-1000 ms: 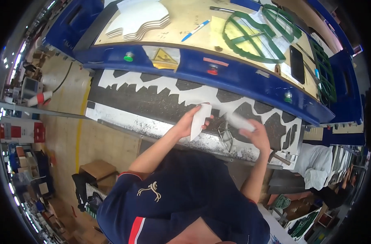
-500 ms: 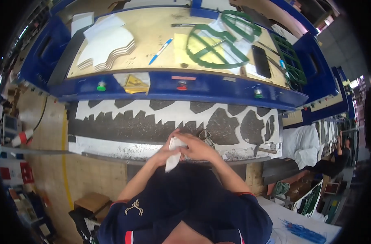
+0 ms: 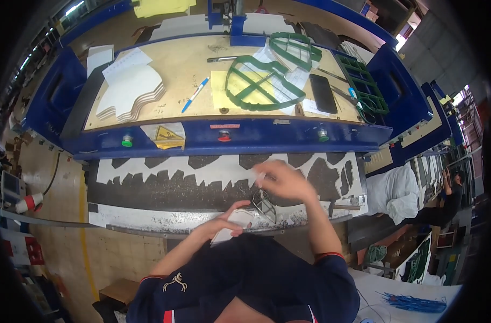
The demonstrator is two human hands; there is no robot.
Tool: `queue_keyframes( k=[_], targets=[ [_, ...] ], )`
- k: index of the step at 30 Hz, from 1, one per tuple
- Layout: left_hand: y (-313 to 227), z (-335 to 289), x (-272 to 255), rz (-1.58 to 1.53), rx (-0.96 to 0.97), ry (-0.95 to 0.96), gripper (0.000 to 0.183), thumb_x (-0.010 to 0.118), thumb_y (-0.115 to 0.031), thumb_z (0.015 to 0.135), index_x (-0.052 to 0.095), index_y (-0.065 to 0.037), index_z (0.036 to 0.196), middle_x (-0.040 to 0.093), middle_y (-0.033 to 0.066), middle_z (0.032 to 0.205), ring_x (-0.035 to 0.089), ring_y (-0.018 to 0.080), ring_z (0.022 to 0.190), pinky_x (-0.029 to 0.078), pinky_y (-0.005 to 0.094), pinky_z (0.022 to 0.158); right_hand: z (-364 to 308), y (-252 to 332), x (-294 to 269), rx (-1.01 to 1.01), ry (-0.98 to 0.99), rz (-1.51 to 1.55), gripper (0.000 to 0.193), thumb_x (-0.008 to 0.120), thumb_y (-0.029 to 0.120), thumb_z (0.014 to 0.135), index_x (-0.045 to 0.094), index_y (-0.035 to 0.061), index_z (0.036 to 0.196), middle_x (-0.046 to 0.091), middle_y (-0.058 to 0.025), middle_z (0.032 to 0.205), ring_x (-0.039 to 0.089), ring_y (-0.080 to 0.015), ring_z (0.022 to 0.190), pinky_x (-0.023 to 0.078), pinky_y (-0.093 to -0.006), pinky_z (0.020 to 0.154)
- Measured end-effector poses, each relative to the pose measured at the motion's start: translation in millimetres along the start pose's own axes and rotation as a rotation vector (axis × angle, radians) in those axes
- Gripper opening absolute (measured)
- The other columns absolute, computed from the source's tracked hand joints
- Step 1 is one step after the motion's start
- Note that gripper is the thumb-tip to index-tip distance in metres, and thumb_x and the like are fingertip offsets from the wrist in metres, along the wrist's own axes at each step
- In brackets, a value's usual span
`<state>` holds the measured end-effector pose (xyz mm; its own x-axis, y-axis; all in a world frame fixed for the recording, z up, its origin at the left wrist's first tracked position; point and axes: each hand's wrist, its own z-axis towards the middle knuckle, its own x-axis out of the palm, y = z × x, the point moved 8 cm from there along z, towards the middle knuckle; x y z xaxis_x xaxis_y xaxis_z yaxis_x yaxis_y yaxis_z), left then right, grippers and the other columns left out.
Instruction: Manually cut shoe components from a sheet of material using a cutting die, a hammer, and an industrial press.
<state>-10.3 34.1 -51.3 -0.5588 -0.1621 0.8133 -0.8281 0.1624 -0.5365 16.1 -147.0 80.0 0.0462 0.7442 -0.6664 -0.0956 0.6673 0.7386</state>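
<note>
Close in front of my body, my left hand (image 3: 216,229) grips a small stack of white cut pieces (image 3: 238,219), fingers wrapped round its edges. My right hand (image 3: 285,182) is raised over the white sheet material with its cut-out gaps (image 3: 213,175), to the right of my left hand. Motion smears its fingertips, and a whitish patch shows at them; whether it is a held piece cannot be made out. Just below the right hand, a small metal cutting die (image 3: 264,209) stands on the sheet near the front edge.
A blue press beam (image 3: 197,139) with green and red buttons spans the far side. On its pale top lie stacked white cut pieces (image 3: 128,94), a pen (image 3: 195,95), green dies (image 3: 264,86) and a phone (image 3: 323,93). A hammer (image 3: 346,206) lies right; another person (image 3: 449,202) works far right.
My right hand has left the white pieces and moved up and right over the sheet. My left hand keeps the pieces, now slightly lower. The view has shifted, showing more beyond the press.
</note>
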Motion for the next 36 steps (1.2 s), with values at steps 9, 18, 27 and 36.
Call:
queue_keyframes(
  k=[9, 18, 27, 36],
  targets=[
    [-19.3, 7.2, 14.2, -0.064, -0.005, 0.112, 0.066, 0.058, -0.004, 0.089, 0.031, -0.009, 0.149, 0.053, 0.0204, 0.133, 0.055, 0.0304, 0.121, 0.048, 0.0421, 0.098, -22.9, 10.1, 41.1, 0.193, 0.249, -0.044, 0.033, 0.069, 0.019, 0.086, 0.058, 0.0071, 0.115, 0.062, -0.0162, 0.11, 0.059, -0.0366, 0.104, 0.048, -0.0445, 0.09],
    [-48.9, 12.5, -4.5, 0.289, 0.142, -0.128, 0.048, 0.049, -0.01, 0.1, 0.037, -0.007, 0.147, 0.055, 0.0181, 0.135, 0.059, 0.0275, 0.119, 0.051, 0.0365, 0.097, -90.8, -122.1, -257.8, 0.402, -1.274, 0.304, 0.044, 0.071, 0.017, 0.088, 0.056, -0.0037, 0.123, 0.07, -0.0146, 0.102, 0.066, -0.0155, 0.086, 0.053, -0.0274, 0.071],
    [-30.9, 30.6, -16.8, 0.376, 0.08, -0.193, 0.042, 0.049, -0.01, 0.101, 0.043, -0.004, 0.142, 0.059, 0.014, 0.129, 0.062, 0.0219, 0.114, 0.052, 0.0316, 0.094, 1.0, -183.2, -262.9, 0.427, -0.758, -0.007, 0.048, 0.072, 0.021, 0.082, 0.06, -0.0065, 0.12, 0.071, -0.0198, 0.098, 0.069, -0.0267, 0.077, 0.053, -0.0351, 0.071],
    [-19.9, 22.3, -34.5, 0.366, 0.087, -0.25, 0.04, 0.049, -0.014, 0.102, 0.046, -0.004, 0.14, 0.061, 0.0119, 0.126, 0.063, 0.0199, 0.111, 0.051, 0.0304, 0.092, -6.9, -157.0, -272.2, 0.507, -0.716, -0.458, 0.039, 0.069, 0.027, 0.087, 0.068, -0.0008, 0.115, 0.072, -0.0175, 0.087, 0.07, -0.0318, 0.076, 0.054, -0.0406, 0.071]
  ],
)
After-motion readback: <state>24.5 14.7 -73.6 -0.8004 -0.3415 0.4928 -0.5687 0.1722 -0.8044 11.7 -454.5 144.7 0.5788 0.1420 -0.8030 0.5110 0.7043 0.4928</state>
